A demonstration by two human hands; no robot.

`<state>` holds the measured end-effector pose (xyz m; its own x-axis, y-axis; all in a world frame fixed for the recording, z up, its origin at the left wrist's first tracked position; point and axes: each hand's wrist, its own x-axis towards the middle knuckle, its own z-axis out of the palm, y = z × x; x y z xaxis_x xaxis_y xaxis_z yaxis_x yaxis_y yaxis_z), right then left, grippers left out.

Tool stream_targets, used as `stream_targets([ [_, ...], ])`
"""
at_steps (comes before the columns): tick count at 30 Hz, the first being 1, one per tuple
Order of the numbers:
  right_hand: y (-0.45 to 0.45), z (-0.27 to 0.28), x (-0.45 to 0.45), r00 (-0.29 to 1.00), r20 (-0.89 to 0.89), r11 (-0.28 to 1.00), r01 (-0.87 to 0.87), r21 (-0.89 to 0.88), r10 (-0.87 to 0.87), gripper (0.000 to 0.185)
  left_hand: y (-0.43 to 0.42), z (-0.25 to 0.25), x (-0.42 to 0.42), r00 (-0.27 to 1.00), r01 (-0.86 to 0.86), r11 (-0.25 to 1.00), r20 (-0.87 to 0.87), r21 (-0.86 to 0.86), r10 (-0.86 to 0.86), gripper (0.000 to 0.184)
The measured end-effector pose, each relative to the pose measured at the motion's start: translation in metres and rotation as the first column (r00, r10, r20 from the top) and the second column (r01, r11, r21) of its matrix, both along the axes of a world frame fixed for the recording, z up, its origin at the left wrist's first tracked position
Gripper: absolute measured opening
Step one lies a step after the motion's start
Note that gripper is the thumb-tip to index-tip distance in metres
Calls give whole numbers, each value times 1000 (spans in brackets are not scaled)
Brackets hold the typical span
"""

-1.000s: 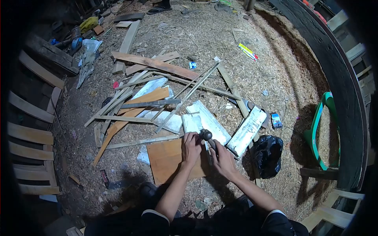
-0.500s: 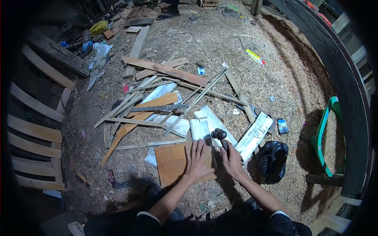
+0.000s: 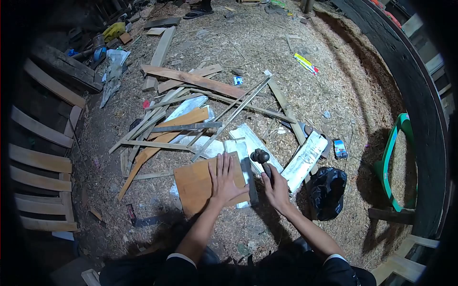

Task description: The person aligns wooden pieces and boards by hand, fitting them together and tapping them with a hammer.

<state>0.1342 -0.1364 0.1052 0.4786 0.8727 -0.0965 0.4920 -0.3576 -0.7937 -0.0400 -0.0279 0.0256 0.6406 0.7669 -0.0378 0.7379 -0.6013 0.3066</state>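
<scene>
My left hand (image 3: pixel 223 181) lies flat with its fingers spread on a square brown wooden board (image 3: pixel 193 183). Under the board's right side, a white-painted plank (image 3: pixel 237 145) and a narrow dark strip (image 3: pixel 251 183) stick out. In my right hand (image 3: pixel 277 189) is a hammer (image 3: pixel 261 157), its dark rounded head pointing up and away from me. The fingers wrap round the handle. The hammer head is above a second white plank (image 3: pixel 257 145), beside the board; whether it touches cannot be made out.
Beyond the board lies a loose pile of wooden strips and planks (image 3: pixel 200 82). To the right are a white-streaked plank (image 3: pixel 305 162), a black plastic bag (image 3: pixel 328 193) and a green plastic frame (image 3: pixel 387 167). Wooden slats (image 3: pixel 43 157) line the left. A person's sandalled foot (image 3: pixel 198 13) stands far off.
The brown board has shifted left and turned slightly, with my left hand on it. More of the white plank and dark strip shows at its right. My right hand still holds the hammer.
</scene>
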Motion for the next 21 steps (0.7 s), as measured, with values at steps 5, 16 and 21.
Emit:
stream_targets([
  [5,13,5,-10,999,1,999,-39,35,39,40,16,-5,-17,990,64,998,128,3,-64,117],
  [16,43,15,-36,983,176,994,-68,81,53,42,32,-21,-17,990,72,997,122,35,-76,55],
  [21,49,12,-40,979,188,997,-75,1,74,43,32,-23,-13,989,56,998,138,27,-59,56],
])
